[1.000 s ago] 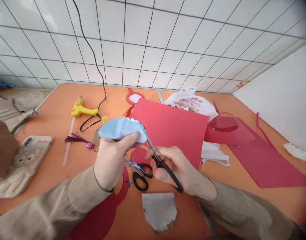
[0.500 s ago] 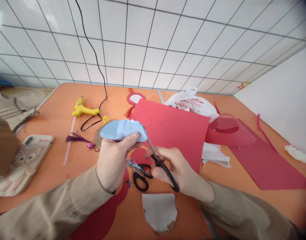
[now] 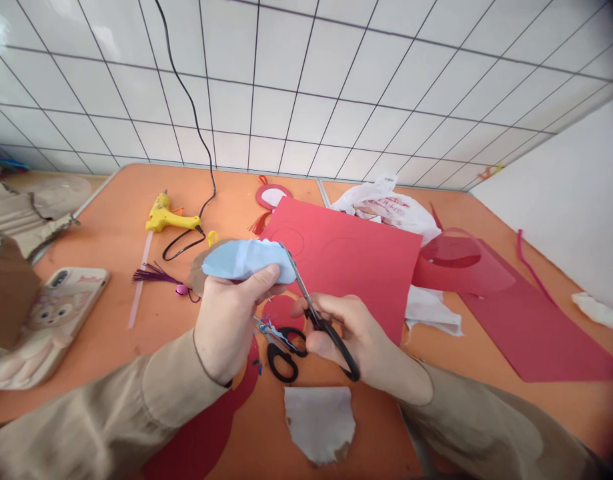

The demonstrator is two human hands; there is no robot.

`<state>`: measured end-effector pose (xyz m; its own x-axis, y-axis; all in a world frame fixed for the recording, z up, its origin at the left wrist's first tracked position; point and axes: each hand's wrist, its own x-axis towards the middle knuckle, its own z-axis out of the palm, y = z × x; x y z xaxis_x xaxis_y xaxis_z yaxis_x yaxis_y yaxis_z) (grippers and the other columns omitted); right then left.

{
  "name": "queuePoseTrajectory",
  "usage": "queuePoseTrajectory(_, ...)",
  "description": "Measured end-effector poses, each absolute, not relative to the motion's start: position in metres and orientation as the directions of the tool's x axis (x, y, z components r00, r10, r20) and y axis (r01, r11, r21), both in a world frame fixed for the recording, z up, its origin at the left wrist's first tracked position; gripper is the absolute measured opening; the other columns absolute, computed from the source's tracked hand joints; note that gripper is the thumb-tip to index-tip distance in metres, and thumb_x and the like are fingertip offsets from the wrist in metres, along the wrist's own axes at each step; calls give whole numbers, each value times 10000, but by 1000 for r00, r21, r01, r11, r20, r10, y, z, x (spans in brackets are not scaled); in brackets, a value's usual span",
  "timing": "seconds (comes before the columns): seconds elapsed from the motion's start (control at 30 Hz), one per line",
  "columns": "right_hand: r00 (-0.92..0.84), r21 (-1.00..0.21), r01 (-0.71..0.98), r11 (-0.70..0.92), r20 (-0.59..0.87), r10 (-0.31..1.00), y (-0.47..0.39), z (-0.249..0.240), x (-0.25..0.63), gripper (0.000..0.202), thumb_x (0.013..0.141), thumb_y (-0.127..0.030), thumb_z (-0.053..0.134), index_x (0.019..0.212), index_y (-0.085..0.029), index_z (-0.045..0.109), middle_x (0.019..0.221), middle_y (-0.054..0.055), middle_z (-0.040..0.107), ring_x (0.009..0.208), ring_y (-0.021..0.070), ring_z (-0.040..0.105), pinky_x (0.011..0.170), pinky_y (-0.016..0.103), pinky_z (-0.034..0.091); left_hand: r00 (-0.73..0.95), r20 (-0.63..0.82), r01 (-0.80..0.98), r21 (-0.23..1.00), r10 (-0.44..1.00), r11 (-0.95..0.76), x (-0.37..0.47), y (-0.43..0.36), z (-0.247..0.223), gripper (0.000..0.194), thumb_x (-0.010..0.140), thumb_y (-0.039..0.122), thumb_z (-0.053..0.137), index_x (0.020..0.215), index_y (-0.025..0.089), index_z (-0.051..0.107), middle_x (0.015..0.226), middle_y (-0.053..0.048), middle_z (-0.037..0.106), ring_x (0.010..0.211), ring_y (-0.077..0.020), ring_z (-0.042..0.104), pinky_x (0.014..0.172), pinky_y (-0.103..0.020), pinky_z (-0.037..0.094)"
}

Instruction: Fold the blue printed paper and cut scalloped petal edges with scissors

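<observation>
My left hand [image 3: 231,307] pinches a light blue piece of cloth or paper [image 3: 236,259] between thumb and fingers; its upper edge looks jagged. My right hand [image 3: 349,333] is closed around black-handled scissors [image 3: 311,307], whose blades reach up to the right edge of the blue piece. A second pair of black-handled scissors [image 3: 282,363] lies on the table beneath, with blue scraps on its blades. Red paper circles [image 3: 285,312] lie partly hidden under and behind my hands. A brown disc [image 3: 196,270] shows behind the blue piece.
A yellow glue gun [image 3: 169,217] with its cord lies at the back left, near a purple tassel [image 3: 156,273] and a phone [image 3: 61,320]. Red card [image 3: 356,267] covers the middle right, beside a plastic bag [image 3: 391,207]. A whitish scrap [image 3: 320,423] lies in front.
Both hands keep nearly the same pose, with the scissors still at the blue piece's right edge. The view has shifted very slightly.
</observation>
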<state>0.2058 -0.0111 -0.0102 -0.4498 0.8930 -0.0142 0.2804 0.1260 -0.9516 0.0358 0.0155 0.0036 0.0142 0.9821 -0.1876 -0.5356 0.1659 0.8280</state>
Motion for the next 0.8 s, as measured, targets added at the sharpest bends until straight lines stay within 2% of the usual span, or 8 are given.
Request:
queuePoseTrajectory(0.17,-464,-959,255,123,-10,886,-12,-9,206,445,837,-593,617,846,-150,576,627,-48,454,559,87,391,527,214,317,24,-186,-535,828,982,170,36,15,3,121,704,126,763,788,150,680,824,-18,709,758,-143,662,669,-251,571)
queuePoseTrajectory(0.4,-471,-956,270,116,-26,882,-11,-11,207,387,847,-536,639,835,-155,574,617,-47,473,543,83,412,525,214,325,21,-163,-536,831,986,149,35,17,3,126,691,123,768,770,155,674,790,-11,701,722,-138,659,651,-249,566)
queuePoseTrajectory(0.47,-465,-954,279,112,-32,885,-11,-11,207,422,846,-570,620,787,-157,553,599,-45,471,530,83,415,511,218,311,20,-166,-538,830,986,151,35,18,3,131,688,125,770,771,155,672,794,-15,703,721,-141,659,646,-251,565)
queuePoseTrajectory(0.63,-472,-948,297,118,-38,881,-12,-9,208,463,841,-604,604,875,-143,592,589,-43,486,528,92,428,515,225,318,23,-172,-543,825,985,157,35,17,3,134,687,120,767,772,157,670,789,-12,700,716,-139,653,640,-249,565)
queuePoseTrajectory(0.8,-470,-952,290,99,-52,881,-12,-9,208,516,813,-648,606,882,-137,599,581,-47,475,522,88,408,505,221,313,30,-161,-536,831,987,152,34,16,3,105,701,117,753,757,155,673,787,-7,691,719,-132,644,636,-239,560)
